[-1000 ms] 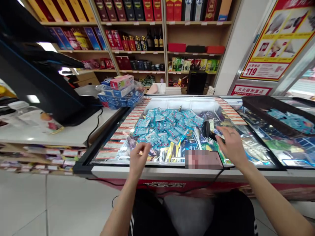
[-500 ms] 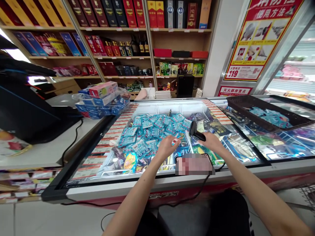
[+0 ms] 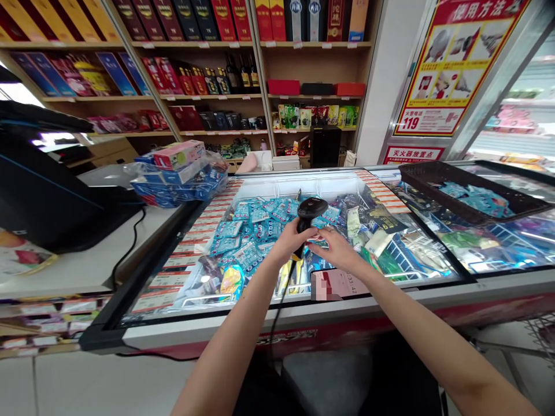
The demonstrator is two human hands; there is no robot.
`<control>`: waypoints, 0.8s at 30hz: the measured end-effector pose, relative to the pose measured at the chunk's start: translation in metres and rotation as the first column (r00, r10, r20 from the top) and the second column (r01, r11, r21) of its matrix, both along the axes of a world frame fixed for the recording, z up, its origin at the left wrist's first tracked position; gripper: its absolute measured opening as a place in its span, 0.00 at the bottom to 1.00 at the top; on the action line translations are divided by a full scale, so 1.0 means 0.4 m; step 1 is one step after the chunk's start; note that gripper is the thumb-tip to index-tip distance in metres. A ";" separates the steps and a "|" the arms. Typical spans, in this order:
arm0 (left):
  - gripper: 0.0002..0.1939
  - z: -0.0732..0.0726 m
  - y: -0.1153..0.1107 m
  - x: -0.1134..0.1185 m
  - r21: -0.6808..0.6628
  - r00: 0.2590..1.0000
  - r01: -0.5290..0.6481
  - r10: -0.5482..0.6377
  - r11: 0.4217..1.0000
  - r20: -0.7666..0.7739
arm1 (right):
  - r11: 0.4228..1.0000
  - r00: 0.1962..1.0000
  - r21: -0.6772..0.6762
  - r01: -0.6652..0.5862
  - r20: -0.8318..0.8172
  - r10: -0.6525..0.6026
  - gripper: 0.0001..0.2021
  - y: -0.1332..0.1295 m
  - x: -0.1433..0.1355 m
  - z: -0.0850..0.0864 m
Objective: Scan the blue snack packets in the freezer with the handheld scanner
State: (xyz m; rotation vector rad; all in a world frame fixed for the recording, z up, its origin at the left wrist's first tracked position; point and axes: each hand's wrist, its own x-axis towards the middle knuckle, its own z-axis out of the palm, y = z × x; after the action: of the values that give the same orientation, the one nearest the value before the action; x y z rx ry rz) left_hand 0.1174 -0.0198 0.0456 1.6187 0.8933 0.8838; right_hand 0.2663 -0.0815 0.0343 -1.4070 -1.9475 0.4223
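Observation:
A black handheld barcode scanner is upright over the glass-topped freezer, its head up. My left hand is closed round its handle. Close against it on the right is my right hand, fingertips at the left hand's fingers and the handle, thumb and fingers apart. A black cable hangs from the handle over the freezer's front edge. Below my right hand a phone with a lit, partly blurred screen lies at the front of the freezer top. Many blue packets fill the freezer beneath the hands.
Left of the freezer a plastic-wrapped stack of boxes stands by a black machine on a counter. A dark tray with blue packets sits at the right. Shelves of boxes and bottles line the back.
The scanner has passed from my right hand to my left and moved left, turning upright. My right hand has come left beside it. The cable now hangs left of the phone.

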 end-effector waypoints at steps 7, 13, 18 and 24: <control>0.18 0.021 0.037 -0.070 0.350 0.912 -0.015 0.156 0.937 -0.380 | 0.964 0.958 -0.228 -0.135 0.220 0.186 0.29 -0.043 0.115 -0.044; 0.23 0.040 0.069 -0.082 0.543 0.872 -0.041 0.295 0.839 -0.390 | 0.950 0.929 -0.290 -0.118 0.305 0.209 0.35 -0.046 0.139 -0.073; 0.24 0.064 0.095 -0.108 0.634 0.783 0.127 0.315 0.762 -0.536 | 0.948 0.970 -0.273 -0.163 0.132 0.205 0.31 -0.009 0.162 -0.083; 0.22 0.087 0.114 -0.133 0.673 0.627 0.078 0.489 0.736 -0.607 | 0.977 0.986 -0.138 0.163 0.065 -0.155 0.15 0.117 0.200 -0.117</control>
State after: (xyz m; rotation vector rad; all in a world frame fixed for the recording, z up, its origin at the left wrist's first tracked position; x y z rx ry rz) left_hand 0.0641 0.0256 0.0803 2.6583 1.5143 0.6875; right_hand 0.3461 -0.0346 -0.0125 -1.6680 -1.8600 0.4604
